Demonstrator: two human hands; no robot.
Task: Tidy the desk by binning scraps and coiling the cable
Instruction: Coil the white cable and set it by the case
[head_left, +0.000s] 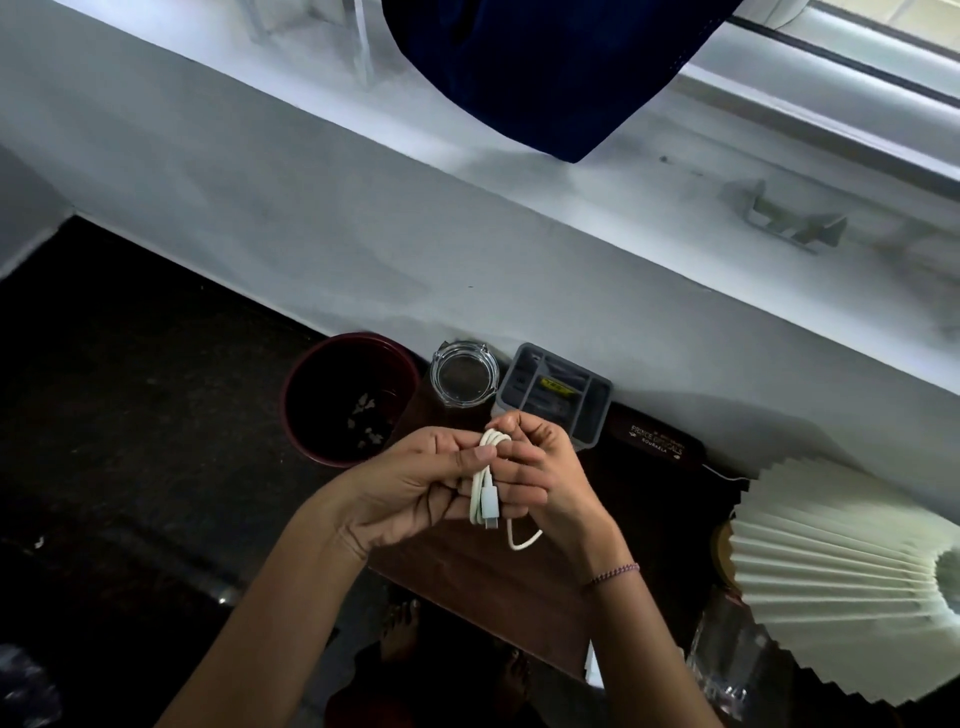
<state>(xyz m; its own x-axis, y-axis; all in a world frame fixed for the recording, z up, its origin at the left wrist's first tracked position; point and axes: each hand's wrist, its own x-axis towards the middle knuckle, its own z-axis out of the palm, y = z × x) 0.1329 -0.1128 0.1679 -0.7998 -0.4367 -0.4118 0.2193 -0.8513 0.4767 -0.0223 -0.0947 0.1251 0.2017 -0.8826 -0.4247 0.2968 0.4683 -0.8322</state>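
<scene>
Both forearms nearest, reaching up to meet over the worktop (467, 582). Left hand (415, 488) clamped on the folded white cable (485, 483), thumb pressing the strands flat. Right hand (540, 467) closed around the same bundle from the other side, fingers curled over its top bend. Bundle held above the worktop, long axis running toward and away from the body, plug end pointing back. One loose loop hanging below, nearer the right hand: probably the last length to wind. Bin (348, 400) beyond left, scraps inside.
</scene>
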